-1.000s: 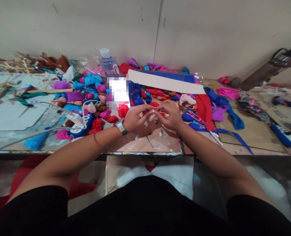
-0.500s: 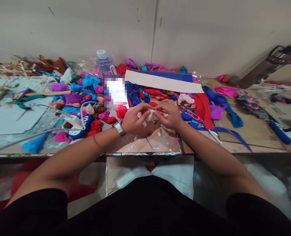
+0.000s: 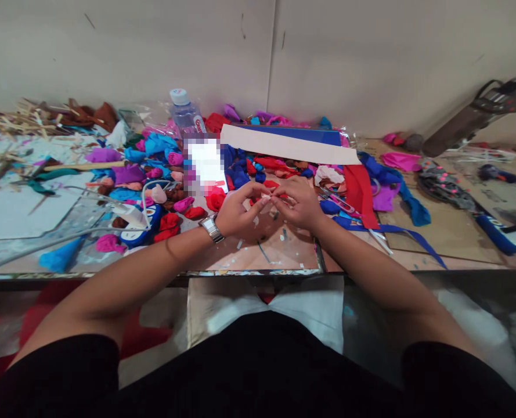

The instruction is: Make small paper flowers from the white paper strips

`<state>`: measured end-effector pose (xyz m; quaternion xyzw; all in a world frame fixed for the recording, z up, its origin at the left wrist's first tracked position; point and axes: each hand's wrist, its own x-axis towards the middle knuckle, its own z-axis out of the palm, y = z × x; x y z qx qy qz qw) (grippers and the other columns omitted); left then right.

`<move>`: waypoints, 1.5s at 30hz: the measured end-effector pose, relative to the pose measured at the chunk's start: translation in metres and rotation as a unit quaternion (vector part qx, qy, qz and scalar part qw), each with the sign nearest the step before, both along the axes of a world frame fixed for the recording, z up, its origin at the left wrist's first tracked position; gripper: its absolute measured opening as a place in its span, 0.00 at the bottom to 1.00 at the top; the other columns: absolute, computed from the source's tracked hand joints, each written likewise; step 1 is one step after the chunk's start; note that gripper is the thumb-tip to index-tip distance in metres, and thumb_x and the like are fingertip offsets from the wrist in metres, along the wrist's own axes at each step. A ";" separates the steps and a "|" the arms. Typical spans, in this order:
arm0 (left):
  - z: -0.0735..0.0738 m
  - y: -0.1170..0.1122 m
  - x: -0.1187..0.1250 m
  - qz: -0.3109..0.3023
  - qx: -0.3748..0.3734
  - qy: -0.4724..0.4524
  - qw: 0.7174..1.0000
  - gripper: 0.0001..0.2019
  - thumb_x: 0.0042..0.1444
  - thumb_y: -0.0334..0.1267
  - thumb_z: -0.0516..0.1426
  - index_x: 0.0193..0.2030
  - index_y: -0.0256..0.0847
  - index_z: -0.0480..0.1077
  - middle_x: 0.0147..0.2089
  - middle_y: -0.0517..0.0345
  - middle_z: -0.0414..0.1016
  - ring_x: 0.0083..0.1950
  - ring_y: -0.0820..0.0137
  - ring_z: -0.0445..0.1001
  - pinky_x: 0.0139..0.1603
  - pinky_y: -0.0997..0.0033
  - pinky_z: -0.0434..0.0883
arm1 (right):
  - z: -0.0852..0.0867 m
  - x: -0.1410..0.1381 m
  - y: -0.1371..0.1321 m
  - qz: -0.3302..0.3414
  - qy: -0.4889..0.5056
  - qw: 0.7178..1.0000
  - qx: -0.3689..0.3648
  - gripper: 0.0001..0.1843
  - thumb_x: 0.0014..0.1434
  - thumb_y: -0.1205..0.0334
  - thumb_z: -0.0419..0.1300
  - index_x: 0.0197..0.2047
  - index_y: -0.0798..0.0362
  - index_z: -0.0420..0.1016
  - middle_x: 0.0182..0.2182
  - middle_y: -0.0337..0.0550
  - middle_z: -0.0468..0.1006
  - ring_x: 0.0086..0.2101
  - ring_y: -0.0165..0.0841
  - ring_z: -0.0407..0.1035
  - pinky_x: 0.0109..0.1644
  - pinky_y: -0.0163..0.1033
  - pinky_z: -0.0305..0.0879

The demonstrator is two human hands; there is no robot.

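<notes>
Over the work table [image 3: 223, 261], my left hand [image 3: 239, 208] and my right hand [image 3: 300, 203] meet fingertip to fingertip. Both are closed in a pinch on a small pale pink piece of what looks like crepe paper [image 3: 266, 197]. Only a bit of it shows between the fingers and thumbs. A red crumpled paper piece [image 3: 215, 198] lies just left of my left hand. Pink-handled scissors [image 3: 342, 203] rest to the right of my right hand, beside a red paper strip [image 3: 362, 194].
Behind my hands, a long pale strip [image 3: 288, 145] lies over crumpled coloured paper. A bottle [image 3: 187, 113] and a bright, blurred-out phone-like object [image 3: 208, 165] stand beyond my left hand. A white cable [image 3: 66, 247] crosses the left side. A blue ribbon [image 3: 410, 233] trails right.
The pale pink piece shows less between my fingers than before, when it hung as a larger white-pink lump. My fingertips have shifted slightly; both arms stay in place.
</notes>
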<state>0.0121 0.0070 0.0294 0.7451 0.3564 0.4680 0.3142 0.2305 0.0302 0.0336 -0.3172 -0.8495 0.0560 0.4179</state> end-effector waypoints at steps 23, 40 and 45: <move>-0.012 0.013 0.000 -0.025 -0.023 -0.065 0.997 0.18 0.69 0.53 0.61 0.53 0.41 0.73 0.51 0.48 0.82 0.49 0.64 0.83 0.50 0.63 0.79 | 0.003 0.001 -0.001 0.004 0.004 1.000 -0.005 0.12 0.69 0.48 0.63 0.44 0.47 0.79 0.42 0.45 0.86 0.46 0.44 0.76 0.56 0.52 0.65; -0.012 0.013 -0.002 -0.039 -0.015 -0.029 0.999 0.15 0.71 0.48 0.59 0.56 0.40 0.71 0.53 0.47 0.81 0.48 0.66 0.81 0.48 0.65 0.77 | 0.007 0.006 0.004 0.000 -0.065 0.998 -0.010 0.09 0.69 0.54 0.62 0.42 0.49 0.80 0.40 0.47 0.87 0.44 0.44 0.75 0.52 0.50 0.62; -0.010 0.011 -0.001 -0.061 0.023 -0.005 0.998 0.15 0.73 0.46 0.57 0.59 0.40 0.70 0.56 0.47 0.80 0.52 0.65 0.83 0.54 0.63 0.79 | 0.001 0.004 0.005 0.018 -0.045 0.999 -0.008 0.08 0.68 0.56 0.61 0.39 0.49 0.77 0.38 0.46 0.85 0.42 0.43 0.75 0.52 0.49 0.63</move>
